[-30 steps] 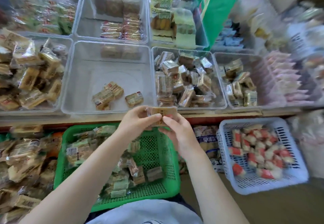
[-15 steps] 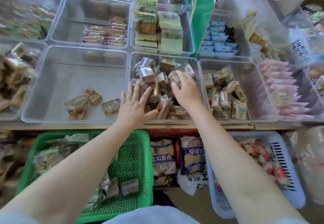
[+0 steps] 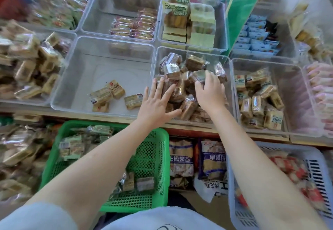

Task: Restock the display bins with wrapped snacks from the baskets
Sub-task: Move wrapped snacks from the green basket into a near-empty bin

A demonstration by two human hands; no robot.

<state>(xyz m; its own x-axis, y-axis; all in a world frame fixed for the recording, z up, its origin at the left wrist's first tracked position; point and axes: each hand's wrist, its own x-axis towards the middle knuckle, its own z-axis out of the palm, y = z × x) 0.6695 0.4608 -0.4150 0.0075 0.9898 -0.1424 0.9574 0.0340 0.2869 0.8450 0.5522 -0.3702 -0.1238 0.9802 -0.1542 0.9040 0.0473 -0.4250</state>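
Note:
A clear display bin (image 3: 227, 62) in the middle of the front row holds a heap of brown wrapped snacks (image 3: 195, 63). My left hand (image 3: 156, 101) lies flat on the near left side of the heap with its fingers spread. My right hand (image 3: 210, 92) rests on top of the heap, its fingers bent down over the wrappers; I cannot see anything lifted in it. Below the shelf stands a green basket (image 3: 149, 159) with several greenish wrapped snacks (image 3: 72, 145). A pale blue basket (image 3: 236, 206) with red-and-white snacks (image 3: 295, 172) sits at the lower right.
The clear bin (image 3: 100, 62) to the left holds only a few tan snacks (image 3: 115, 89). The bin (image 3: 290, 78) to the right is partly filled with tan packets (image 3: 255, 101). Further bins fill the back row. Large snack bags (image 3: 213, 159) lie between the baskets.
Both hands carried a wrapped snack from above the green basket up into the middle bin. They now lie on the heap there, left hand flat, right hand further forward on top.

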